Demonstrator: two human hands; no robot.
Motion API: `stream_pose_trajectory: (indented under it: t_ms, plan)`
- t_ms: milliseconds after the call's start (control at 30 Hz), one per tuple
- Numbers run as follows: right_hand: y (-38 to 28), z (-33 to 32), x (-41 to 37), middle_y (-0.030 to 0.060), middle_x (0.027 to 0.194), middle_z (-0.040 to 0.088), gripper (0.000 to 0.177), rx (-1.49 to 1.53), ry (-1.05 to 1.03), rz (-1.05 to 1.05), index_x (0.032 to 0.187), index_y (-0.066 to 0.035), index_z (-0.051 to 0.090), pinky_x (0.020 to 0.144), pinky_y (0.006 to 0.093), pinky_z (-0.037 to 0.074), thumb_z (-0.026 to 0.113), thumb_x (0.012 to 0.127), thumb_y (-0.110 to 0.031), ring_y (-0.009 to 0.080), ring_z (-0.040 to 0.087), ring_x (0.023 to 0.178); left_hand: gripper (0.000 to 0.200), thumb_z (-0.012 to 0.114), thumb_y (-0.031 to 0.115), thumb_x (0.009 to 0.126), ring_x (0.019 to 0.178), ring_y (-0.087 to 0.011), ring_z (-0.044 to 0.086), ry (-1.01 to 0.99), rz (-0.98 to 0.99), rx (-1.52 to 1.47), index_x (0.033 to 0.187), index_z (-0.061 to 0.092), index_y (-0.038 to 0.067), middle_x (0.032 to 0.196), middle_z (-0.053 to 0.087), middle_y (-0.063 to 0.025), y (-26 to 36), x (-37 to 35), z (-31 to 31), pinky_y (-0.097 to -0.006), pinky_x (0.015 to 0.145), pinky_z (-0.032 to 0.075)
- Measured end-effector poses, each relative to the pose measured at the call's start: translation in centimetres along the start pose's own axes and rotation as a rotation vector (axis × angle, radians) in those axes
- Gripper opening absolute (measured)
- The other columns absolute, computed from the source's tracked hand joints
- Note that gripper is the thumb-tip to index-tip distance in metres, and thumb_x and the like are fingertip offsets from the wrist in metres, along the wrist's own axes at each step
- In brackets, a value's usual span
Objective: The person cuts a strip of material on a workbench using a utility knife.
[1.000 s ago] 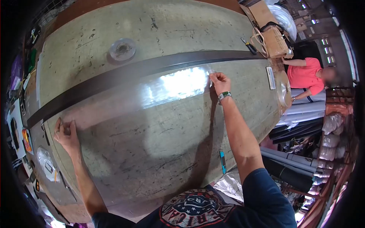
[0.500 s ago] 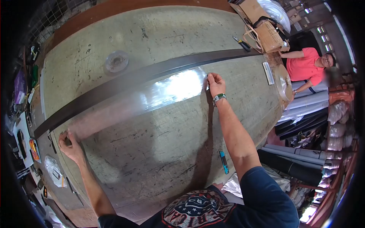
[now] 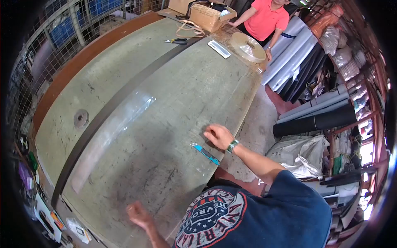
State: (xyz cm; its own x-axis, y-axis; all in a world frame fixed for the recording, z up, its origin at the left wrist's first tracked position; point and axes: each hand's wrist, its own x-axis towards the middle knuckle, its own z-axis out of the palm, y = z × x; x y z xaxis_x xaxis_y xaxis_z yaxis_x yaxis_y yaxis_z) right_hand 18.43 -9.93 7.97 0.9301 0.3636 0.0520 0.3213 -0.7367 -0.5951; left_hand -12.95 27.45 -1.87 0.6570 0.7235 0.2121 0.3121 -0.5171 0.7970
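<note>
A clear plastic strip (image 3: 120, 118) lies on the worktable, along the near side of a long dark strip (image 3: 99, 120). My right hand (image 3: 218, 135) is over the table near its edge, fingers curled in, just above a blue utility knife (image 3: 206, 154); whether it holds anything small is hidden. My left hand (image 3: 139, 215) is blurred above the near left part of the table, touching neither strip, its fingers too smeared to read.
On the table are a round disc (image 3: 81, 118), pliers (image 3: 177, 41), a white ruler-like piece (image 3: 219, 49), a clear roll (image 3: 248, 47) and a cardboard box (image 3: 210, 17). A person in a pink shirt (image 3: 264, 18) stands at the far end. Rolls of material (image 3: 289, 53) stand at right.
Both hands have come off the clear strip, which now lies on the table. The right hand has moved beside the utility knife, the left toward my body. The view has turned right.
</note>
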Motion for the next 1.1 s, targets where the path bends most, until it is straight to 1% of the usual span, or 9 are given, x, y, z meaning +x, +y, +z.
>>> stream_pose_trajectory:
  t_ms: [67, 133, 233, 400, 500, 633, 667, 733, 1100]
  plan:
    - [0.6, -0.5, -3.3, 0.0174, 0.091, 0.065, 0.028, -0.040, -0.114, 0.100, 0.095, -0.004, 0.063, 0.074, 0.0463, 0.052, 0.071, 0.095, -0.031, 0.0382, 0.065, 0.084, 0.013, 0.076, 0.005, 0.083, 0.083, -0.0325, 0.062, -0.163, 0.024, -0.037, 0.086, 0.065, -0.001, 0.086, 0.065, -0.0149, 6.2, -2.3, 4.4, -0.0419, 0.077, 0.051]
    - [1.8, 0.8, -5.7, 0.0174, 0.093, 0.065, 0.033, -0.089, -0.140, 0.045, 0.098, -0.005, 0.061, 0.075, 0.0475, 0.052, 0.075, 0.091, -0.034, 0.0396, 0.065, 0.086, 0.018, 0.078, 0.011, 0.083, 0.095, -0.0382, 0.063, -0.357, 0.033, -0.013, 0.095, 0.069, 0.001, 0.097, 0.069, -0.0177, 12.0, -3.4, 7.6, -0.0471, 0.089, 0.050]
    - [2.5, 1.8, -6.3, 0.0178, 0.097, 0.063, 0.038, -0.158, -0.242, -0.021, 0.105, -0.005, 0.060, 0.075, 0.0484, 0.053, 0.077, 0.089, -0.035, 0.0403, 0.066, 0.089, 0.039, 0.080, 0.020, 0.085, 0.111, -0.0378, 0.059, -0.365, 0.192, -0.019, 0.118, 0.068, 0.005, 0.113, 0.067, -0.0167, 15.6, -5.4, 14.1, -0.0489, 0.099, 0.045]
    - [4.6, 4.3, -6.7, 0.0167, 0.102, 0.062, 0.039, -0.141, -0.205, -0.210, 0.109, -0.004, 0.059, 0.076, 0.0496, 0.054, 0.077, 0.089, -0.033, 0.0406, 0.066, 0.092, 0.052, 0.082, 0.025, 0.083, 0.125, -0.0367, 0.050, -0.330, 0.111, 0.184, 0.129, 0.064, 0.008, 0.133, 0.058, -0.0157, 20.1, -7.3, 19.7, -0.0501, 0.105, 0.040]
    - [5.2, 4.8, -6.7, 0.0157, 0.098, 0.064, 0.035, -0.078, -0.209, -0.215, 0.104, -0.005, 0.059, 0.072, 0.0504, 0.053, 0.074, 0.091, -0.033, 0.0404, 0.067, 0.088, 0.051, 0.082, 0.024, 0.083, 0.127, -0.0371, 0.048, -0.277, 0.150, 0.332, 0.129, 0.065, 0.010, 0.136, 0.056, -0.0150, 20.5, -9.0, 20.8, -0.0508, 0.106, 0.039]
    - [6.2, 5.9, -6.1, 0.0162, 0.091, 0.068, 0.030, -0.060, -0.257, -0.120, 0.095, -0.006, 0.063, 0.068, 0.0539, 0.053, 0.073, 0.087, -0.033, 0.0414, 0.068, 0.081, 0.035, 0.082, 0.022, 0.083, 0.125, -0.0384, 0.050, -0.231, 0.180, 0.416, 0.114, 0.071, 0.010, 0.136, 0.059, -0.0168, 20.2, -10.4, 21.1, -0.0520, 0.106, 0.038]
    - [5.4, 4.5, -5.5, 0.0168, 0.097, 0.069, 0.022, -0.111, -0.361, -0.125, 0.096, -0.005, 0.065, 0.070, 0.0511, 0.057, 0.074, 0.083, -0.020, 0.0386, 0.071, 0.085, 0.029, 0.082, 0.020, 0.083, 0.124, -0.0389, 0.051, -0.215, 0.185, 0.414, 0.109, 0.073, 0.010, 0.135, 0.060, -0.0176, 19.7, -10.5, 21.5, -0.0523, 0.106, 0.038]
    - [5.4, 3.9, -4.4, 0.0176, 0.101, 0.071, 0.025, -0.093, -0.479, -0.086, 0.100, -0.005, 0.068, 0.072, 0.0487, 0.059, 0.073, 0.080, -0.018, 0.0377, 0.073, 0.087, 0.021, 0.081, 0.018, 0.083, 0.123, -0.0391, 0.053, -0.156, 0.225, 0.350, 0.100, 0.073, 0.009, 0.134, 0.062, -0.0190, 19.8, -10.5, 22.0, -0.0523, 0.106, 0.039]
    - [4.0, 4.3, -2.1, 0.0229, 0.102, 0.074, 0.031, -0.103, -0.519, -0.143, 0.106, -0.001, 0.073, 0.081, 0.0473, 0.060, 0.074, 0.083, -0.021, 0.0364, 0.075, 0.096, 0.012, 0.078, 0.010, 0.082, 0.124, -0.0380, 0.052, -0.124, 0.224, 0.329, 0.090, 0.070, 0.006, 0.133, 0.062, -0.0156, 20.2, -10.8, 22.6, -0.0538, 0.105, 0.039]
